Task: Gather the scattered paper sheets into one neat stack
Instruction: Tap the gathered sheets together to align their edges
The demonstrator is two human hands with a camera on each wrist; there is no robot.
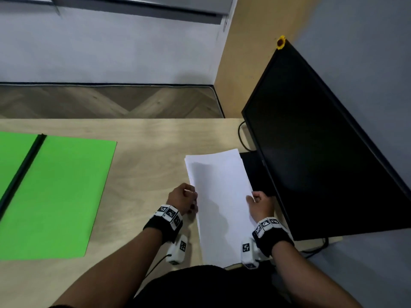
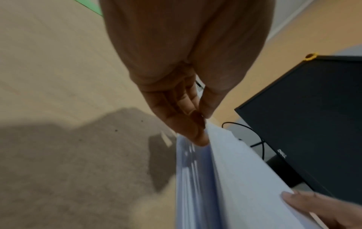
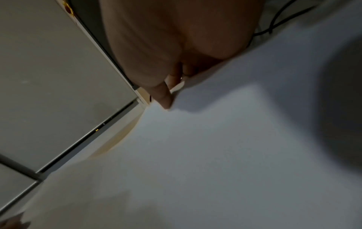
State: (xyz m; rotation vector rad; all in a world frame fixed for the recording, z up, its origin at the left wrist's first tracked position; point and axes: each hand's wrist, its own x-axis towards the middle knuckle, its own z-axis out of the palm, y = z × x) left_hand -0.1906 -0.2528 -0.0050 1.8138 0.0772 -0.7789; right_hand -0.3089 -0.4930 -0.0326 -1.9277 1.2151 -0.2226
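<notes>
On the wooden table (image 1: 144,152) beside a dark monitor (image 1: 322,141), the left hand (image 1: 183,197) and right hand (image 1: 260,204) grip opposite edges of a stack of white paper (image 1: 220,196), near green sheets (image 1: 60,196).

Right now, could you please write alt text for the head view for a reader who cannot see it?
Two hands hold a stack of white paper sheets by its long sides over a wooden desk, the left hand on the left edge, the right hand on the right. A dark monitor stands to the right; green sheets lie to the left.
</notes>
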